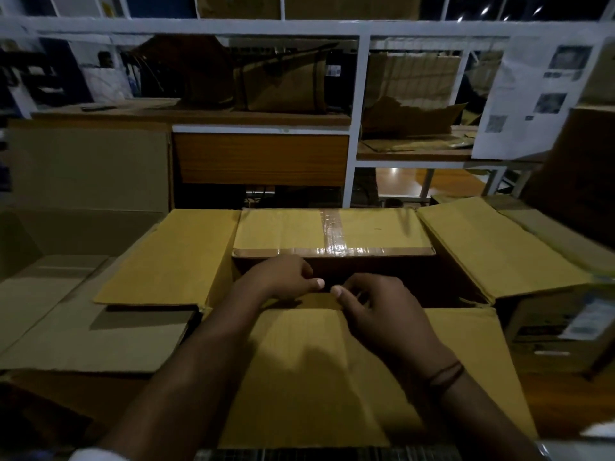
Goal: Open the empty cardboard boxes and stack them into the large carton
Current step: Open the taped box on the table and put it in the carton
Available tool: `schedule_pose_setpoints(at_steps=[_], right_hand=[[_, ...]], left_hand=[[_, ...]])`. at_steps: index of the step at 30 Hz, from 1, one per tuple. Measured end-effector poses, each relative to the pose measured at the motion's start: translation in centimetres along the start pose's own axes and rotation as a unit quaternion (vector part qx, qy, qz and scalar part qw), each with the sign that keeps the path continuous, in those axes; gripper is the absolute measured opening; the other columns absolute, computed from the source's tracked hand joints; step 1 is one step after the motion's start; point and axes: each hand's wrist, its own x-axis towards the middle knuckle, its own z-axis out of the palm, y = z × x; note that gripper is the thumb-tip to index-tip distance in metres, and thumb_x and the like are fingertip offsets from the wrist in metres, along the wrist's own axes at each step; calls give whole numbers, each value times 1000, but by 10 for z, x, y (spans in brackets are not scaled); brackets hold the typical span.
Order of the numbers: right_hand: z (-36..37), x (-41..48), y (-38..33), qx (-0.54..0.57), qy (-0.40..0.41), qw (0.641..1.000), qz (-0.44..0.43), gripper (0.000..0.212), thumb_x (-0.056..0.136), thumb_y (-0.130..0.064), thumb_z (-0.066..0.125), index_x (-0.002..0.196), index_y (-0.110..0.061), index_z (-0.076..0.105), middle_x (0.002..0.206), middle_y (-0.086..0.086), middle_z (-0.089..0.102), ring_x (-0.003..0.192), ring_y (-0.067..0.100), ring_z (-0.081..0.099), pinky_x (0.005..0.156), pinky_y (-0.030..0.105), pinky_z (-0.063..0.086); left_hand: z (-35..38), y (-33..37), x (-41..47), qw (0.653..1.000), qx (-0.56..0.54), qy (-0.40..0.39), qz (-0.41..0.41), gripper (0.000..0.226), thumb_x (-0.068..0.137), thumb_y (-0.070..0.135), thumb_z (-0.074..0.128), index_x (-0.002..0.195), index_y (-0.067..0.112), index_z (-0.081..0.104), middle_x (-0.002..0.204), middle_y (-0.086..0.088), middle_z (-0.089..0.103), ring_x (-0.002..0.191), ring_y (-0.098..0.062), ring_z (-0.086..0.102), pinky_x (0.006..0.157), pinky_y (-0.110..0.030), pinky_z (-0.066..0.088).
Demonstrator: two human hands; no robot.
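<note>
Dim, warm light; glare on the tape (336, 251), blurred and bowed edges, soft shadows.

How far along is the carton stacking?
Done: the large carton has its side flaps and taped far flap open. In hand: the left hand and right hand grip its near flap. Left: no boxes visibly stacked inside; its interior is dark, and the open box at left sits outside.

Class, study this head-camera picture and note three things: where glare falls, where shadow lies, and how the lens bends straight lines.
Head view: glare streaks the tape on the far flap. Head view: a soft shadow lies across the middle of the near flap. Head view: the white shelf rail bows, a wide-angle effect. Head view: the corners are dim and smeared.
</note>
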Motion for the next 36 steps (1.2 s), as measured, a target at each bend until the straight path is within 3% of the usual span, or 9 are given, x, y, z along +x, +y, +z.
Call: schedule_pose_setpoints(at_steps=[4,7,9,11,13,16,25,31,36], right_hand=[[-6,47,15,-58,-51,996,39,15,99,-49,59,101,-36,66,89,-12,66,80,3,63,75,30,59],[-11,81,28,-124,-56,990,37,24,97,-45,64,115,-30,66,112,-6,68,95,10,65,84,34,59],[-22,100,30,-163,-39,986,13,39,98,-41,63,133,-24,60,136,1,60,117,19,61,98,37,54],[-35,117,31,-190,-22,982,1,53,101,-40,60,147,-19,48,154,7,46,137,26,48,111,42,44],[-44,139,31,-211,-10,977,-10,62,102,-42,58,155,-17,39,163,11,33,148,30,35,119,47,36],[-48,171,31,-218,-5,976,-17,66,101,-42,58,157,-18,34,166,13,27,151,31,29,121,49,33],[1,224,46,-228,-74,971,2,64,96,-45,61,151,-20,39,168,12,19,150,35,26,117,59,33],[29,225,72,-230,-123,965,4,84,97,-44,62,162,-25,13,172,5,3,157,35,1,120,64,20],[35,228,72,-222,-120,968,4,88,97,-49,61,163,-25,8,172,6,3,157,37,0,120,65,18]], left_hand=[[-12,4,9,1000,10,3,-25,48,96,49,64,137,24,60,112,3,70,98,-13,66,86,-35,56],[-27,11,8,999,24,27,-16,60,96,50,64,149,24,50,141,-4,58,124,-21,58,101,-42,51],[-40,14,10,995,69,68,1,69,97,53,62,156,27,39,166,-5,30,152,-29,29,117,-51,38],[-54,13,18,990,89,111,17,75,97,57,59,161,31,29,173,-2,5,158,-31,0,123,-57,24],[-65,9,35,985,88,146,23,77,97,59,58,162,33,26,173,0,-4,158,-31,-8,124,-58,21],[-70,1,66,981,99,164,19,78,97,58,58,162,32,25,173,-2,-5,158,-34,-7,123,-58,20],[-44,3,141,986,134,101,-13,83,98,53,59,163,21,20,173,-9,1,157,-42,-2,125,-54,16],[-7,-15,160,983,146,112,-30,92,99,53,57,165,22,2,173,-9,-2,157,-43,-2,127,-52,8],[1,-12,165,976,164,135,-36,95,99,54,56,165,22,-4,173,-10,-2,156,-43,-4,127,-55,5]])
